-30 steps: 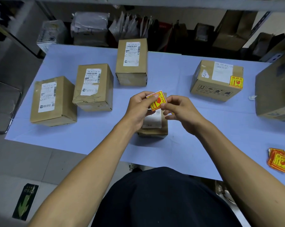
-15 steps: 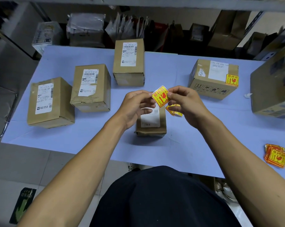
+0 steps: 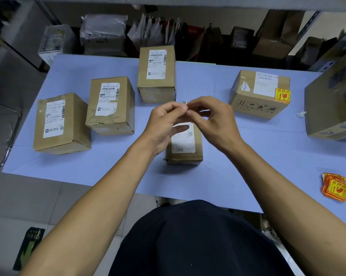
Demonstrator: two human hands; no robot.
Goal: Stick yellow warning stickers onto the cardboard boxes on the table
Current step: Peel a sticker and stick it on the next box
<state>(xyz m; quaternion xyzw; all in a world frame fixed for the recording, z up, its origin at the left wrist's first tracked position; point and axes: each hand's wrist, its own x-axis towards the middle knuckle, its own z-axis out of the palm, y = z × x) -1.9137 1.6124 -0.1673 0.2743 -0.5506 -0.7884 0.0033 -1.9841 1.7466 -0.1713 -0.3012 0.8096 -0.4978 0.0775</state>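
My left hand [image 3: 166, 122] and my right hand [image 3: 214, 118] meet fingertip to fingertip above a small cardboard box [image 3: 185, 145] at the table's middle. Both pinch a sticker [image 3: 185, 102], of which only a thin white sliver shows between the fingertips; its yellow face is hidden. Three boxes with white labels stand to the left: one at the far left [image 3: 62, 124], one beside it [image 3: 110, 104], one further back [image 3: 156, 72]. A box on the right [image 3: 245, 92] bears a yellow warning sticker [image 3: 282, 95]. A stack of yellow stickers [image 3: 335, 187] lies at the table's right front.
A large cardboard box [image 3: 331, 104] stands at the right edge, with a white paper scrap [image 3: 301, 114] beside it. The table is covered in a blue sheet [image 3: 247, 156]. Shelves with parcels and bags run behind it. A metal chair [image 3: 0, 132] stands on the left.
The sticker's yellow face showed between my fingers before; now only a white sliver shows. My fingertips have closed together over the small box.
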